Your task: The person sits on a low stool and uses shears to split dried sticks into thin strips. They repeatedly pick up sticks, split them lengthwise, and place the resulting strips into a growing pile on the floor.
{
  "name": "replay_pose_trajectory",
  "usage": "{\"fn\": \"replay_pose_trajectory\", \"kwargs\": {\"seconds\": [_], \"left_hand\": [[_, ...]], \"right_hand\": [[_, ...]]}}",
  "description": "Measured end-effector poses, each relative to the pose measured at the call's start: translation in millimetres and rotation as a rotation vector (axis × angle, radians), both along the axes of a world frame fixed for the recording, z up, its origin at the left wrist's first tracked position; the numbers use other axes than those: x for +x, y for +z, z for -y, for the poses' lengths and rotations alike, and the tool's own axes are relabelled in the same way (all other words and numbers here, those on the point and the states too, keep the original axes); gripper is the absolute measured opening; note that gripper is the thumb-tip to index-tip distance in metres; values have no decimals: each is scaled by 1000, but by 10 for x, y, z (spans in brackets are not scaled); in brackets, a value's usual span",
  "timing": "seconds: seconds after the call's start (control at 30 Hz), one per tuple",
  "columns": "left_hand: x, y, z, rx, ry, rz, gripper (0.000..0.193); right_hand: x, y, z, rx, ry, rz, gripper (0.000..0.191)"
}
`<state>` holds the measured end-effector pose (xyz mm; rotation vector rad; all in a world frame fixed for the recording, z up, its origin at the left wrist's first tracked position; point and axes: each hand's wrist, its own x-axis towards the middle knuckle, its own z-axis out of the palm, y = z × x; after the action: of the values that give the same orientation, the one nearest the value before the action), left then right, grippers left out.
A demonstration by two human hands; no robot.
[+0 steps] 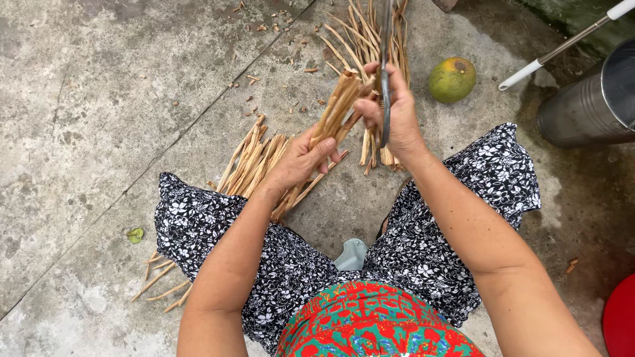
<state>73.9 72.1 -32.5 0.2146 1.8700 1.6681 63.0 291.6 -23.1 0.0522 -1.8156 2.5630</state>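
Left hand [301, 162] clamped round stick bundle [334, 112], long axis slanting up-right toward far edge of concrete floor [99, 99]; right hand [390, 112] fisted on dark blade [385, 39] at bundle's upper end.

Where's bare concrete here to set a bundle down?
Bare: the concrete floor at upper left, beyond the stick pile by the left hand. Crowded: around the right hand, far sticks, green fruit, steel pot.

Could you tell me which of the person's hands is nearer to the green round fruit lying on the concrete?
The right hand, gripping a blade, is nearer; the green fruit lies just up and right of it. The left hand, holding the bundle of sticks, is farther left.
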Motion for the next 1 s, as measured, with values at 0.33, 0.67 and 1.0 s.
{"fn": "replay_pose_trajectory", "kwargs": {"seconds": [0.33, 0.67, 1.0], "left_hand": [[-116, -124, 270, 151, 140, 3, 37], [-53, -112, 164, 20, -5, -57, 42], [-75, -139, 216, 39, -88, -19, 43]], "right_hand": [[46, 44, -209, 106, -34, -41, 53], [79, -92, 96, 70, 67, -63, 57], [-45, -126, 51, 59, -115, 5, 44]]}}
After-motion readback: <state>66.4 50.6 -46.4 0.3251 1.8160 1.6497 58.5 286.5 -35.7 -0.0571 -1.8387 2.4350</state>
